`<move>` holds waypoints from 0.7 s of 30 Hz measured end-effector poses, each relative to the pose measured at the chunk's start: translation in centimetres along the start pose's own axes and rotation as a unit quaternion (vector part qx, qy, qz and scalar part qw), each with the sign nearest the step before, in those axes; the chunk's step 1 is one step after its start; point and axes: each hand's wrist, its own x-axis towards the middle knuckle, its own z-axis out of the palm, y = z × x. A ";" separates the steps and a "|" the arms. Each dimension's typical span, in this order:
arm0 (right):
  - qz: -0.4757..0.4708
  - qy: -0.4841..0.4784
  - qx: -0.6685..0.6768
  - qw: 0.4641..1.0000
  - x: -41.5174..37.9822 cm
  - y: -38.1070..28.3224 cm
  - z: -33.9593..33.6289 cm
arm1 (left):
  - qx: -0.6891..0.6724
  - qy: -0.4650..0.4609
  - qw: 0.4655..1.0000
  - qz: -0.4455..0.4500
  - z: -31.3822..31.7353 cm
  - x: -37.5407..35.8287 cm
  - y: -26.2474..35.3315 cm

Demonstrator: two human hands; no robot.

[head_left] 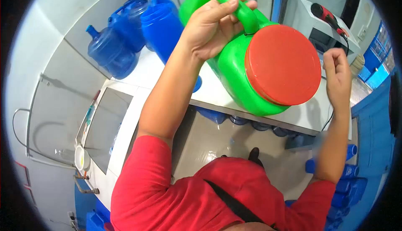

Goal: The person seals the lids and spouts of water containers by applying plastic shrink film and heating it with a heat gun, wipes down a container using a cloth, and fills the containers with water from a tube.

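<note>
My left hand [213, 23] grips the handle of a green plastic jug [234, 69], which is raised and tilted so its big red lid [282, 65] faces me. The jug hangs above a white counter [217, 90]. My right hand [337, 74] is lifted to the right of the lid, fingers loosely curled, holding nothing and not touching the jug. My red sleeves and shirt fill the bottom of the view.
Several blue water bottles [113, 51] stand on the counter at the left. A red and black tool [328, 18] lies on a white box at the upper right. Blue bottles [349, 174] are stacked at the lower right. A tank with pipes [104, 122] sits left.
</note>
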 end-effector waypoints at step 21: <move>0.334 0.036 0.330 0.882 -2.8 23.4 4.5 | 0.575 -0.118 0.807 0.062 6.6 6.5 -23.6</move>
